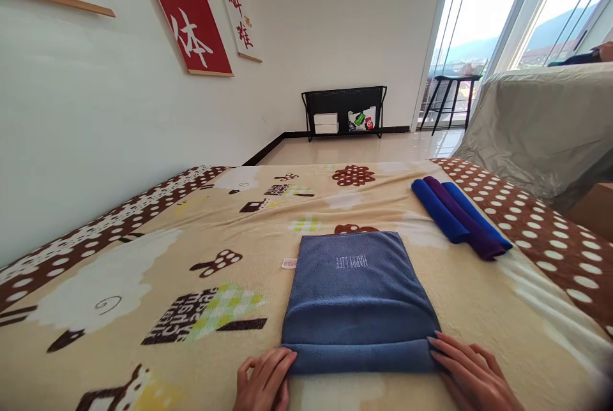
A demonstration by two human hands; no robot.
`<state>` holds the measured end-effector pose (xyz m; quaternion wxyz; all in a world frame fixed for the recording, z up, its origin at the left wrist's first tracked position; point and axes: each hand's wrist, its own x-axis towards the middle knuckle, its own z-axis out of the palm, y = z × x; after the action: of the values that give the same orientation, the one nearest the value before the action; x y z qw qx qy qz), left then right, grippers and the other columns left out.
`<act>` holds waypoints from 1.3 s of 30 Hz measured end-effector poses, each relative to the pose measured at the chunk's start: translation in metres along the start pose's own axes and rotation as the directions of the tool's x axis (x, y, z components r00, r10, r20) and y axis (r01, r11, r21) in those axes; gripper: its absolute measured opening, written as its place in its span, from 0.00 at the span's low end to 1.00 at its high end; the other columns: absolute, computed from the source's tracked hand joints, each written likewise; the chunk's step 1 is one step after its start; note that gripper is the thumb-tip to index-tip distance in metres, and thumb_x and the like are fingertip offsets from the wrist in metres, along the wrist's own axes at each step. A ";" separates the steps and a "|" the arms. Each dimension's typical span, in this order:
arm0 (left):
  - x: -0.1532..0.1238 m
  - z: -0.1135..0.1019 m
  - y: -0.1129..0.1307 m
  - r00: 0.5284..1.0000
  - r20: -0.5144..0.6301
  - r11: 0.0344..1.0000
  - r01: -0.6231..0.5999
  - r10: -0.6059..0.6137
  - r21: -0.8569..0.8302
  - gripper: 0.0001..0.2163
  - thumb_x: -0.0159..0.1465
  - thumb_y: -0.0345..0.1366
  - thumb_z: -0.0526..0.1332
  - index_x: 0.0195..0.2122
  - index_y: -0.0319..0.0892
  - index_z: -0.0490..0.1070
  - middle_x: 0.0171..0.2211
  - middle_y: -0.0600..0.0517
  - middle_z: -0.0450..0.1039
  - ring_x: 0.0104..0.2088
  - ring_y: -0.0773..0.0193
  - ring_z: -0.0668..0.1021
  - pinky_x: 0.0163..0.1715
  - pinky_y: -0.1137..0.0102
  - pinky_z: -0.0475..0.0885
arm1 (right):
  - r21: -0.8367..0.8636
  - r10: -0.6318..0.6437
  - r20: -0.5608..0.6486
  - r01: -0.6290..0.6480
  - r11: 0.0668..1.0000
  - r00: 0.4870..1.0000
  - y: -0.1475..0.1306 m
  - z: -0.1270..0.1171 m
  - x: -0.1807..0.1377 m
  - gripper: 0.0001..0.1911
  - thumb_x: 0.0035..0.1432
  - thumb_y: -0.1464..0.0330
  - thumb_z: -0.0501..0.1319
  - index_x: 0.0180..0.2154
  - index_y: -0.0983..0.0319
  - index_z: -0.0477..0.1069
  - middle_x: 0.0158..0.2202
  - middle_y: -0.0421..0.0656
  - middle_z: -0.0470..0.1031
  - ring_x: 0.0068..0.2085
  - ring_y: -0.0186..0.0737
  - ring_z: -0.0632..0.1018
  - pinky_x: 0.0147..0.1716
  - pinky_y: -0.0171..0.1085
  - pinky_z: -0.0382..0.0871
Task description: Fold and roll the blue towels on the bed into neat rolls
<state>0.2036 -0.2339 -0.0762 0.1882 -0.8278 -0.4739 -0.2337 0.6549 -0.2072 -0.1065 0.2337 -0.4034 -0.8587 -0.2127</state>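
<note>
A grey-blue towel (357,290) with "HAPPY LIFE" stitched on it lies flat on a patterned blanket (191,251). Its near edge is turned over into a thick fold. My left hand (263,382) curls its fingers on the fold's left end. My right hand (472,376) rests on the fold's right end, fingers stretched along the cloth. A small pink tag (289,263) sticks out at the towel's far left corner.
Three rolled towels (460,216), two blue and one purple, lie side by side at the right of the blanket. A grey-covered sofa (541,124) stands to the right, a black rack (345,111) against the far wall, a stool (450,98) by the window.
</note>
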 end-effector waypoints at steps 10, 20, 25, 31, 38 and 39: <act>0.032 0.009 -0.016 0.992 0.126 0.998 0.000 0.008 -0.057 0.21 0.57 0.22 0.55 0.49 0.47 0.73 0.43 0.52 0.80 0.43 0.61 0.79 0.44 0.65 0.66 | 0.226 0.192 0.043 -0.197 0.954 0.980 0.007 0.011 0.028 0.13 0.65 0.69 0.56 0.47 0.56 0.75 0.41 0.41 0.79 0.45 0.38 0.78 0.47 0.38 0.70; 0.001 -0.015 -0.006 0.971 0.130 0.948 0.227 -0.202 -0.223 0.22 0.64 0.24 0.49 0.57 0.45 0.67 0.44 0.47 0.78 0.43 0.59 0.78 0.49 0.61 0.66 | 0.295 0.263 0.092 -0.279 0.914 0.960 -0.001 -0.010 0.000 0.14 0.68 0.65 0.54 0.50 0.53 0.75 0.42 0.41 0.78 0.44 0.37 0.77 0.46 0.37 0.69; 0.004 -0.011 0.023 0.947 0.098 0.952 0.307 -0.305 -0.007 0.20 0.61 0.24 0.52 0.52 0.45 0.71 0.44 0.48 0.79 0.46 0.55 0.77 0.51 0.56 0.64 | 0.122 0.354 0.079 -0.361 0.924 0.932 -0.022 -0.009 0.014 0.14 0.65 0.70 0.52 0.46 0.56 0.75 0.43 0.43 0.77 0.46 0.43 0.76 0.47 0.44 0.67; 0.063 0.014 0.110 0.991 -0.049 0.991 0.125 -0.123 0.049 0.18 0.64 0.25 0.54 0.52 0.46 0.73 0.54 0.48 0.76 0.55 0.55 0.76 0.57 0.55 0.62 | 0.104 0.244 -0.108 -0.233 0.967 0.964 -0.095 0.007 0.079 0.20 0.64 0.75 0.50 0.52 0.59 0.73 0.53 0.44 0.76 0.53 0.43 0.75 0.55 0.45 0.61; 0.034 0.015 0.053 0.999 -0.001 0.994 0.045 -0.045 0.095 0.19 0.69 0.36 0.57 0.60 0.43 0.68 0.57 0.49 0.75 0.55 0.61 0.77 0.57 0.62 0.64 | 0.027 0.221 -0.001 -0.221 0.975 0.975 -0.057 0.013 0.036 0.27 0.69 0.55 0.53 0.64 0.59 0.63 0.59 0.43 0.72 0.58 0.40 0.74 0.59 0.41 0.61; 0.024 0.011 0.040 0.995 -0.011 0.987 0.096 -0.095 0.131 0.19 0.69 0.36 0.56 0.60 0.43 0.68 0.57 0.49 0.75 0.56 0.59 0.76 0.60 0.60 0.59 | -0.003 0.261 0.011 -0.261 0.965 0.965 -0.047 0.013 0.023 0.29 0.69 0.54 0.52 0.65 0.59 0.61 0.61 0.43 0.70 0.60 0.42 0.72 0.61 0.43 0.59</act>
<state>0.2512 -0.2302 -0.0757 0.2320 -0.7894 -0.5270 -0.2126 0.6019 -0.2140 -0.1118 0.2544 -0.5142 -0.7993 -0.1785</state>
